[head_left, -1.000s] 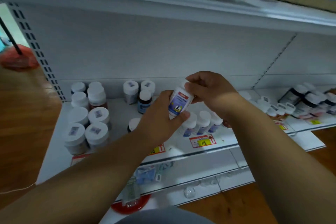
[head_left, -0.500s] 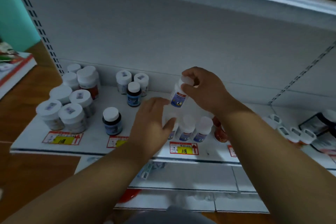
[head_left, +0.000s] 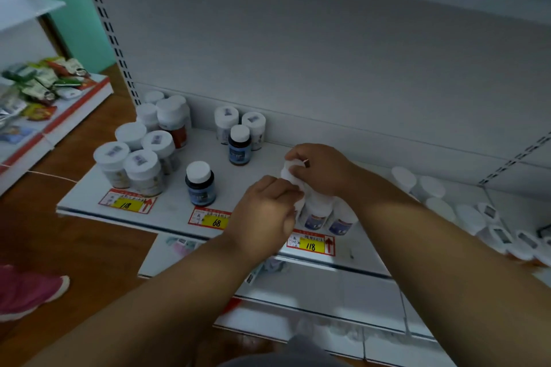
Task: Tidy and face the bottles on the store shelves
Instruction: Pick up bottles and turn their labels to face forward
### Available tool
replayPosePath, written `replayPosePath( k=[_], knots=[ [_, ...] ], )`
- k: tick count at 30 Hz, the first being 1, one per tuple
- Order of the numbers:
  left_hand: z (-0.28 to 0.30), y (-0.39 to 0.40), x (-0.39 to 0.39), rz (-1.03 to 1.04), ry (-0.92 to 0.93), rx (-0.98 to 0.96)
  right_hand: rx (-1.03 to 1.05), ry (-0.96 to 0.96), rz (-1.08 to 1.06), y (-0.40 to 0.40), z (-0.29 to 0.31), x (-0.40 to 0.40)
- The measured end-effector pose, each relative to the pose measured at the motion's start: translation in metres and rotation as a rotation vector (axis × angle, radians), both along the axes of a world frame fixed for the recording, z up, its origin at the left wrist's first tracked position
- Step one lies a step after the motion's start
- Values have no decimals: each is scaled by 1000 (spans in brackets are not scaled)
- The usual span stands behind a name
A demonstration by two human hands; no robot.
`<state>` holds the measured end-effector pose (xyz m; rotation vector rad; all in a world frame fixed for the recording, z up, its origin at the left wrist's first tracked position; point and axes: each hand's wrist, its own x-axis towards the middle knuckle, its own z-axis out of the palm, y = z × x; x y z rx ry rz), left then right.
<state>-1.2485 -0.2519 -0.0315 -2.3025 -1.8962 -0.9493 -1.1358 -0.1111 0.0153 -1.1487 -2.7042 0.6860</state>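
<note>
White-capped bottle point(head_left: 290, 174) is being pinched by right hand point(head_left: 323, 168) and steadied by curled left hand point(head_left: 265, 211); neighbouring front-row bottles point(head_left: 325, 214) are being risked toppling if nudged.

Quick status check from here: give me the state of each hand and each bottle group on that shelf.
Right hand: grips the white bottle's cap.
Left hand: curled against that bottle's side.
White bottle: held low, among the front row.
Front-row white bottles: upright, labels forward.
Two dark bottles: upright, apart.
Large white-capped jars: upright, clustered left.
</note>
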Motion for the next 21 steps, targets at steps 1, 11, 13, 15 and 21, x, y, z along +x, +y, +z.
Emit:
replayPosePath(
  k=[1, 11, 13, 15, 21],
  knots=[
    [2, 0, 0, -7, -9, -10, 5, -4, -1, 0, -1, 1],
    [24, -21, -76, 106, -21, 21, 133, 99, -64, -3, 18, -70],
    [33, -21, -105, 153, 34, -29, 130, 52, -72, -1, 17, -102],
    [42, -20, -130, 165, 106, -137, 144, -13, -85, 0, 8, -128],
    [41, -5, -164, -30, 393, -429, 275, -53, -244, -7, -10, -156]
  ],
)
